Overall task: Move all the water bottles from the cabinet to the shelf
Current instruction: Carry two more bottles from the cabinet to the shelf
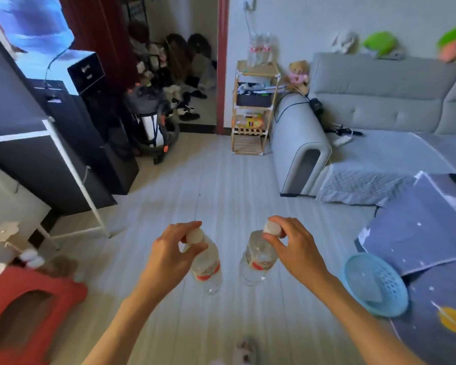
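Observation:
My left hand pinches the white cap of a clear water bottle with a red label, which hangs below it over the floor. In the same way, my right hand pinches the cap of a second clear bottle. Both bottles hang in front of me, side by side and apart. Far ahead stands a light wooden shelf against the wall, next to the sofa arm. Several clear bottles with red labels stand on its top. The dark cabinet stands at my left.
A grey sofa fills the right side. At the right a table with a blue patterned cloth carries a light blue basket. A red stool sits at lower left, a vacuum cleaner by the doorway. Pale floor stretches ahead toward the shelf.

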`<action>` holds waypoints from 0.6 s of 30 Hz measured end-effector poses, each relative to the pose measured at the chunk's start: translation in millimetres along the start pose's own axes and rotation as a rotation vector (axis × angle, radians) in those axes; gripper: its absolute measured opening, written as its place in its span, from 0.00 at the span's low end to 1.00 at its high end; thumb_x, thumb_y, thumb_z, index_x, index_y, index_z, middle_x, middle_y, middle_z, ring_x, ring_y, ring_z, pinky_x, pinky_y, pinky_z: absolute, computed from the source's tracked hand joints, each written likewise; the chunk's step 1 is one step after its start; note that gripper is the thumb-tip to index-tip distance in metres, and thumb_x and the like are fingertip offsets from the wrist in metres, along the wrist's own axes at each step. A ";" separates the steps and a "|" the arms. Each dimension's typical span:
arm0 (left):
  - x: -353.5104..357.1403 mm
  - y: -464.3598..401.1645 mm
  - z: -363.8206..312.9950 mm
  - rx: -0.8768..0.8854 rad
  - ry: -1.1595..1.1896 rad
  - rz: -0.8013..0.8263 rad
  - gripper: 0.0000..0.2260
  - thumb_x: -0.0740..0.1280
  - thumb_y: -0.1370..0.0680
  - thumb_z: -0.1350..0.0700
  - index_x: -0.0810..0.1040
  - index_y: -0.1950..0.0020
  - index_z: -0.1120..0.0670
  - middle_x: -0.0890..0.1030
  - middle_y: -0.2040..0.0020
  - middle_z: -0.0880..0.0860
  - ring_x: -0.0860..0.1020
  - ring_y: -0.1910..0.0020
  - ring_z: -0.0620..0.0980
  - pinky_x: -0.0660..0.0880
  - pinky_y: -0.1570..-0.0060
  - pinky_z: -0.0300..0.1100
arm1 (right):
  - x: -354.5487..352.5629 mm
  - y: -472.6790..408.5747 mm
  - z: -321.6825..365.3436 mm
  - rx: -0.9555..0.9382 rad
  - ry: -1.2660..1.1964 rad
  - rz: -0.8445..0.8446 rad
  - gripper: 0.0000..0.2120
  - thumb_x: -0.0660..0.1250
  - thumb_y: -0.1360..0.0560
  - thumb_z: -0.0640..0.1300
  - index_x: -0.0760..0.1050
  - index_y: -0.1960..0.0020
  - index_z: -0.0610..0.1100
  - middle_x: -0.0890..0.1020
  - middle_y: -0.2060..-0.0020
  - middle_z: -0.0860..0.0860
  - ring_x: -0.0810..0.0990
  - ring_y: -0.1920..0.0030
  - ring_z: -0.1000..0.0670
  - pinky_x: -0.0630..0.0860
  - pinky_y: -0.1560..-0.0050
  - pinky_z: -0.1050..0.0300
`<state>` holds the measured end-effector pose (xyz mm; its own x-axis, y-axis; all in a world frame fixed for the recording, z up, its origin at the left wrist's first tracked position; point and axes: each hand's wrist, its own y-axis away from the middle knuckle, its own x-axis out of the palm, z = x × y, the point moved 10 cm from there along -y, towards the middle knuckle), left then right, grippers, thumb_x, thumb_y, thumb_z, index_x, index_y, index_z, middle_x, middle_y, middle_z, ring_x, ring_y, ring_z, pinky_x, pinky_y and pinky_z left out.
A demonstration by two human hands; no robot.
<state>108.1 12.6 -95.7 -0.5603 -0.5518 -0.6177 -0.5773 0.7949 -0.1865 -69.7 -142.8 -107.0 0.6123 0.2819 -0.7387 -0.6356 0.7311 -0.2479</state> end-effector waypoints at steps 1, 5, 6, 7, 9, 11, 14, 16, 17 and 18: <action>6.2 -21.3 3.1 -0.001 -0.001 0.005 0.17 0.72 0.31 0.60 0.77 0.44 0.52 0.77 0.54 0.49 0.74 0.56 0.39 0.67 0.58 0.22 | 3.9 -18.6 -10.1 0.023 -0.007 -0.006 0.14 0.68 0.28 0.46 0.74 0.43 0.45 0.73 0.55 0.52 0.72 0.58 0.55 0.65 0.58 0.75; 35.5 -107.3 12.5 0.007 -0.029 0.029 0.15 0.71 0.29 0.59 0.76 0.43 0.52 0.76 0.54 0.46 0.73 0.57 0.38 0.67 0.62 0.23 | 19.9 -99.9 -49.3 0.062 -0.023 0.017 0.13 0.69 0.28 0.47 0.75 0.45 0.45 0.75 0.57 0.53 0.72 0.60 0.59 0.66 0.58 0.74; 42.2 -130.9 13.4 0.013 -0.032 0.031 0.15 0.71 0.29 0.59 0.76 0.43 0.52 0.76 0.55 0.45 0.73 0.57 0.37 0.67 0.62 0.22 | 22.3 -122.6 -57.7 0.062 -0.027 0.023 0.13 0.69 0.29 0.47 0.75 0.45 0.45 0.75 0.57 0.53 0.72 0.60 0.59 0.66 0.57 0.72; 48.0 -155.1 14.2 0.011 -0.035 0.036 0.15 0.71 0.29 0.59 0.76 0.43 0.52 0.75 0.56 0.44 0.73 0.57 0.37 0.67 0.62 0.23 | 23.3 -146.0 -65.4 0.063 -0.026 0.026 0.14 0.69 0.29 0.46 0.75 0.45 0.44 0.75 0.57 0.54 0.72 0.59 0.57 0.66 0.55 0.69; 57.1 -202.4 14.8 0.003 -0.049 0.048 0.15 0.70 0.29 0.59 0.76 0.43 0.52 0.74 0.56 0.44 0.73 0.57 0.37 0.67 0.61 0.25 | 22.3 -193.5 -75.6 0.053 -0.022 0.021 0.14 0.69 0.29 0.46 0.75 0.45 0.43 0.74 0.56 0.54 0.73 0.56 0.54 0.66 0.52 0.66; 61.4 -250.1 16.9 0.002 -0.071 0.042 0.16 0.71 0.29 0.59 0.76 0.43 0.52 0.75 0.55 0.46 0.72 0.57 0.37 0.66 0.60 0.26 | 20.9 -244.0 -82.1 0.025 -0.010 0.021 0.14 0.69 0.29 0.45 0.76 0.45 0.42 0.74 0.55 0.54 0.74 0.53 0.52 0.64 0.52 0.67; 62.7 -323.3 18.6 0.016 -0.091 0.015 0.17 0.71 0.30 0.58 0.76 0.42 0.51 0.75 0.54 0.47 0.72 0.57 0.37 0.66 0.58 0.29 | 17.7 -320.1 -94.3 0.000 0.009 0.004 0.13 0.70 0.29 0.43 0.76 0.46 0.41 0.78 0.55 0.49 0.75 0.52 0.49 0.65 0.53 0.65; 65.3 -371.6 18.6 0.022 -0.082 -0.008 0.17 0.72 0.30 0.58 0.76 0.43 0.51 0.75 0.55 0.47 0.73 0.57 0.37 0.66 0.59 0.29 | 15.2 -367.2 -105.0 -0.019 0.009 -0.032 0.14 0.71 0.30 0.42 0.77 0.46 0.40 0.79 0.56 0.47 0.75 0.55 0.48 0.68 0.51 0.61; 68.8 -395.8 19.3 0.024 -0.076 -0.012 0.16 0.72 0.30 0.59 0.77 0.43 0.51 0.75 0.56 0.47 0.73 0.58 0.38 0.66 0.59 0.29 | 14.5 -390.0 -111.7 -0.017 0.001 -0.049 0.14 0.71 0.31 0.42 0.77 0.46 0.40 0.79 0.56 0.46 0.74 0.57 0.49 0.69 0.51 0.60; 73.0 -419.3 20.9 0.026 -0.070 -0.014 0.16 0.72 0.30 0.59 0.77 0.43 0.51 0.75 0.56 0.46 0.73 0.58 0.38 0.65 0.58 0.29 | 15.1 -412.4 -119.0 -0.013 -0.004 -0.063 0.15 0.72 0.31 0.41 0.77 0.46 0.39 0.79 0.57 0.46 0.73 0.58 0.50 0.69 0.51 0.61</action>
<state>321.7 -355.7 -78.6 -0.5088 -0.5442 -0.6670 -0.5683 0.7944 -0.2146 145.8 -514.0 -90.5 0.6533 0.2383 -0.7186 -0.6017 0.7395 -0.3018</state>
